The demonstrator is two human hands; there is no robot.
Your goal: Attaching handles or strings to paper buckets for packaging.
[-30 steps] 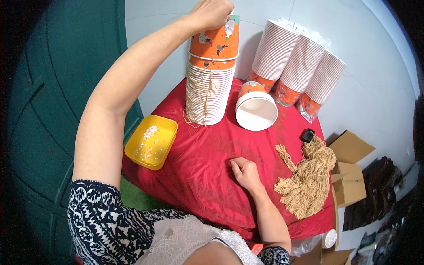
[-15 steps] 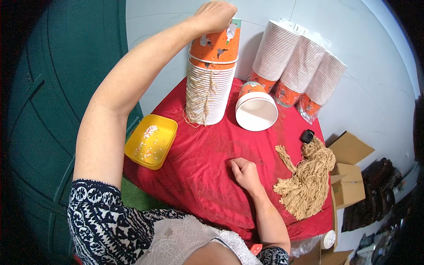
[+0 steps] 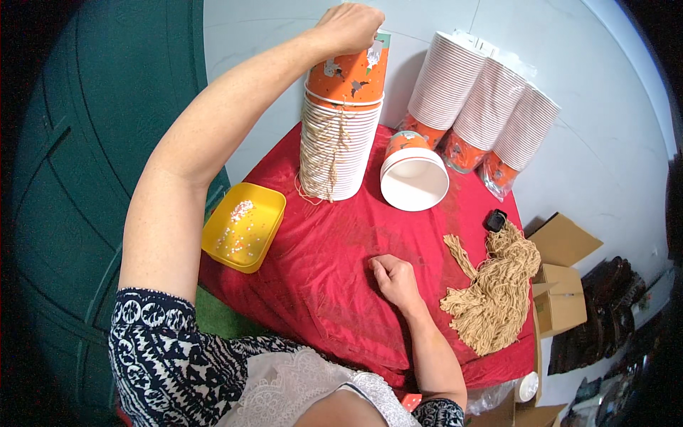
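My left hand (image 3: 350, 27) is raised at the top of a tall stack of upside-down paper buckets, its fingers closed at the base of the uppermost orange paper bucket (image 3: 348, 80); the fingertips are partly hidden. Under that bucket is a column of white rims (image 3: 338, 153), with tan strings (image 3: 334, 135) hanging down its side. A narrow orange band shows between the top bucket's rim and the rims below. My right hand (image 3: 396, 280) rests on the red tablecloth (image 3: 320, 285) with curled fingers and nothing visible in them.
A yellow tray (image 3: 265, 245) with small pale beads stands at left. Orange paper buckets (image 3: 414, 183) lie sideways right of the stack. Wrapped bucket stacks (image 3: 473, 107) lean against the wall. Tan string (image 3: 491, 306) lies at right, by a black object (image 3: 495, 220); cardboard boxes (image 3: 560, 299) stand beyond.
The top bucket and my left hand sit very slightly lower, and the orange band beneath looks a little narrower. My right hand stays in place.
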